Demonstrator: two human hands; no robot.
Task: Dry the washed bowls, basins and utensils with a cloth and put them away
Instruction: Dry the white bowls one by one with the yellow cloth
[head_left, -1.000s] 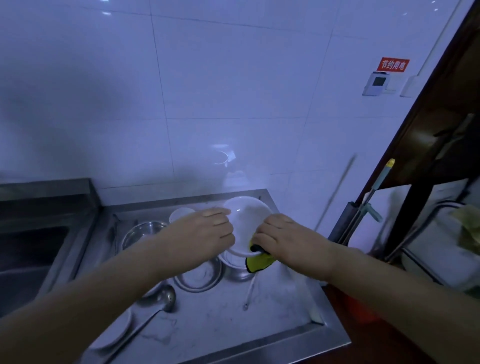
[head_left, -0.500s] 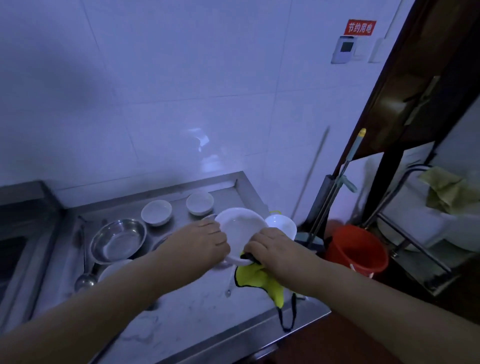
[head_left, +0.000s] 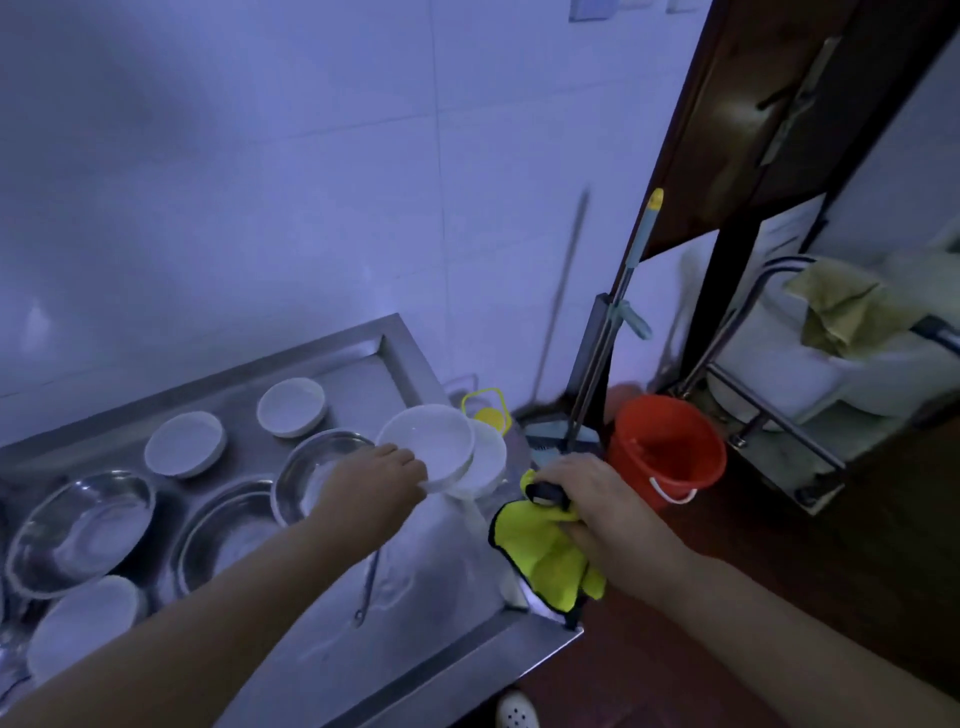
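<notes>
My left hand (head_left: 376, 480) grips the near rim of a white bowl (head_left: 423, 441), which sits on or just above another white bowl (head_left: 488, 460) at the right edge of the steel counter (head_left: 431, 571). My right hand (head_left: 587, 499) holds a bunched yellow cloth (head_left: 535, 556) with black trim, apart from the bowl and out past the counter's right end. Two more white bowls (head_left: 291, 406) (head_left: 184, 443) stand at the back. Steel basins (head_left: 80, 527) (head_left: 228, 535) (head_left: 311, 467) lie left of my left arm. A thin metal utensil (head_left: 370, 587) lies under that arm.
A white dish (head_left: 85, 621) lies at the front left. Off the counter's right end stand a red bucket (head_left: 665, 452), a mop handle (head_left: 628, 291) and a yellow-lidded container (head_left: 488, 410). A dark wooden door (head_left: 769, 124) and a metal rack with a white tub (head_left: 810, 364) fill the right.
The view swung right and down. The cloth came off the bowl: my right hand drew it back to the right while my left hand carried the bowl onto the bowl at the counter's right edge.
</notes>
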